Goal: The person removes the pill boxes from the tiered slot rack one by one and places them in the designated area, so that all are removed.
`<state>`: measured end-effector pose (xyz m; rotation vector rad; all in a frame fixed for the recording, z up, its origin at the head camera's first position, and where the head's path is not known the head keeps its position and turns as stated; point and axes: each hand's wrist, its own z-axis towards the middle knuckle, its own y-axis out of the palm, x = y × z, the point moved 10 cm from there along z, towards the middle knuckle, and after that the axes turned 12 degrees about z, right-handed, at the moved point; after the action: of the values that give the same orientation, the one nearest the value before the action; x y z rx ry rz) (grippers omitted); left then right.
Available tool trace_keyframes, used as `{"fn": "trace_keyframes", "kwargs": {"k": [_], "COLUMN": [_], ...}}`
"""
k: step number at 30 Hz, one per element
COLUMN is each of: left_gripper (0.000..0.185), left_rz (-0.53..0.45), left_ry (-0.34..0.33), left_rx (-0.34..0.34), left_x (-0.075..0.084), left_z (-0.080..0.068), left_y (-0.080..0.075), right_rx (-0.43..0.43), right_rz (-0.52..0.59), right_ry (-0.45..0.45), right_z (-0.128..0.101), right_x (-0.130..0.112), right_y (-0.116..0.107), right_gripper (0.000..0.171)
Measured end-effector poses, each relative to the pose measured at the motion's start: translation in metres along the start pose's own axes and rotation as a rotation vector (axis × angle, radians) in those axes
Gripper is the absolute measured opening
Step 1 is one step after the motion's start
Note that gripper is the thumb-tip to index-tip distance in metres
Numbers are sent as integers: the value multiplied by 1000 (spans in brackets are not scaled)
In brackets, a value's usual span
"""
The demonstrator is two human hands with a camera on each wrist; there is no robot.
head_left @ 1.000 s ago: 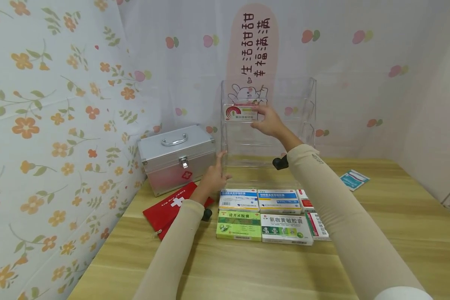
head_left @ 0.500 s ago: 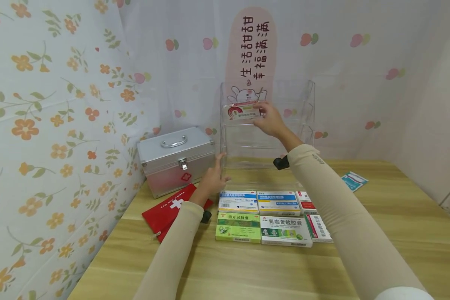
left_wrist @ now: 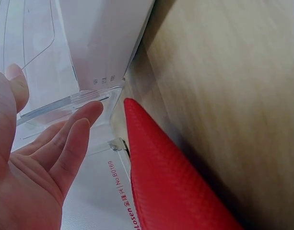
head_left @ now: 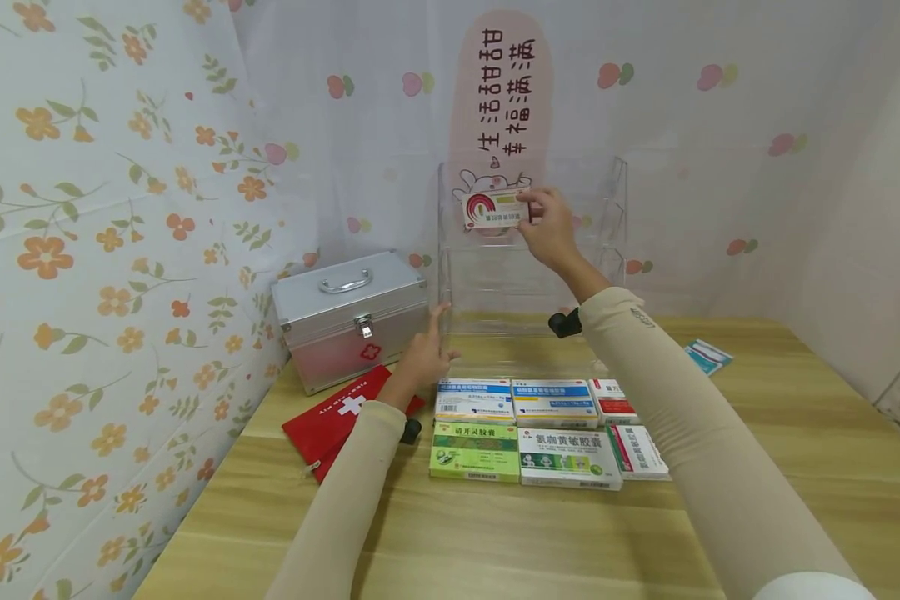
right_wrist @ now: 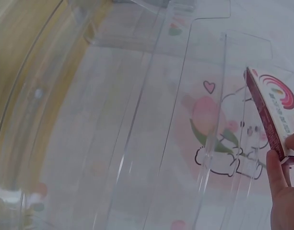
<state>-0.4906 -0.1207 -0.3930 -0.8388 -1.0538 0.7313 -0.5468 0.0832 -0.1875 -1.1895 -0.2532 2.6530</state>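
Observation:
My right hand point(head_left: 551, 229) pinches the right end of a small white-and-red medicine box point(head_left: 491, 208), its red arc design facing me. The box is in front of the upper part of a clear acrylic tiered rack point(head_left: 525, 321); in the right wrist view the box point(right_wrist: 271, 112) shows its dark red edge beside the rack's clear tiers. My left hand point(head_left: 425, 358) is at the rack's lower left side. In the left wrist view, that hand's fairly straight fingers point(left_wrist: 72, 143) lie along the clear side edge, with the thumb across from them.
Two rows of medicine boxes, among them a green one point(head_left: 474, 452) and a white one point(head_left: 567, 458), lie before the rack. At left are a silver first-aid case point(head_left: 348, 312) and a red pouch point(head_left: 337, 417). A blue-green packet point(head_left: 708, 357) lies at right.
My right hand has lifted the medicine box up and slightly right, out from the rack's upper tier. It tilted on the way. My left hand has stayed at the rack's side.

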Motion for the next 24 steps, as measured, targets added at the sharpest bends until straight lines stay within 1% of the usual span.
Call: {"fn": "trace_keyframes", "kwargs": {"k": [4, 8, 13, 24], "left_gripper": [88, 87, 88, 86], "left_rz": [0, -8, -18, -13], "left_ry": [14, 24, 19, 27], "left_rx": [4, 15, 18, 41], "left_x": [1, 3, 4, 6], "left_z": [1, 0, 0, -1], "left_y": [0, -1, -1, -4], "right_rx": [37, 46, 59, 78], "right_rz": [4, 25, 51, 143], "right_ry": [-18, -30, -36, 0], "right_z": [-4, -10, -18, -43], "right_x": [-3, -4, -2, 5], "right_y": [-9, -16, -25, -47], "right_gripper": [36, 36, 37, 38]}}
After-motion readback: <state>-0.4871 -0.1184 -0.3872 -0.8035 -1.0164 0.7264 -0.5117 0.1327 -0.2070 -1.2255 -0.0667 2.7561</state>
